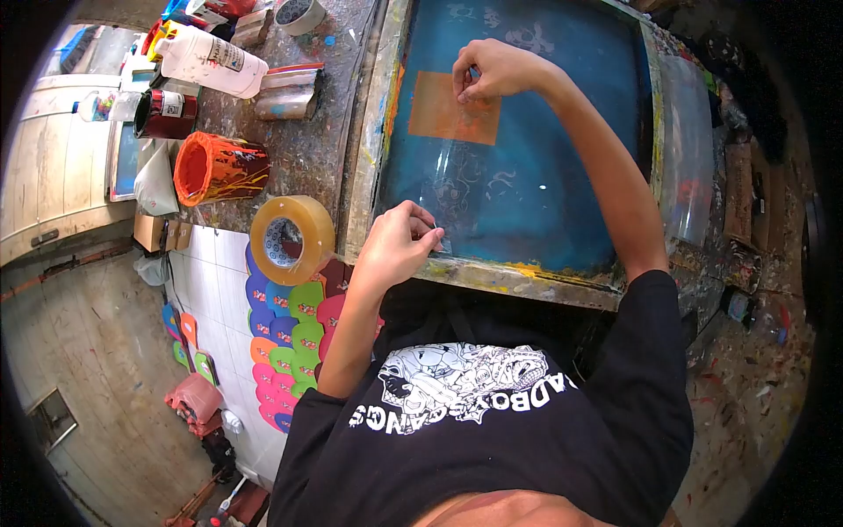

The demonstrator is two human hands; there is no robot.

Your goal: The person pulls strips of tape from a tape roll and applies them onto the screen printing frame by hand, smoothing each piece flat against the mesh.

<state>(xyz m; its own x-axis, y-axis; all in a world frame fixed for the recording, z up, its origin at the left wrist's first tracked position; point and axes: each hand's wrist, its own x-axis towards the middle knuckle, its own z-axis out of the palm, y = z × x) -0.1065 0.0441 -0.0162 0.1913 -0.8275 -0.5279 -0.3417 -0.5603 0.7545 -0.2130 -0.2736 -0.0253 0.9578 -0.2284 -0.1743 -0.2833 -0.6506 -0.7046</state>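
Leans in a black shirt [492,448] over a blue screen [562,193] with a paint-marked wooden frame [527,274]. Pinches the near end of a clear strip [446,167] between thumb and forefinger of the left hand [402,243], just above the near edge of the frame. Reaches across the screen with the right hand [493,70], thumb and forefinger curled together over an orange rectangle [430,110] at the left side of the blue. Seems to grip the far end of the strip there, though hard to be sure with film so transparent. Spans the gap between both hands with the strip, over the blue surface and its faint printed figures.

Has a large roll of tape [315,220] to the left of the left hand, outside the frame and apart from the fingers. Has, farther off on the left, an orange-smeared tub [246,171], a dark red can [151,116] and a white bottle [198,58]. Shows brightly coloured rounded pieces [283,330] in overlapping rows beyond the left forearm.
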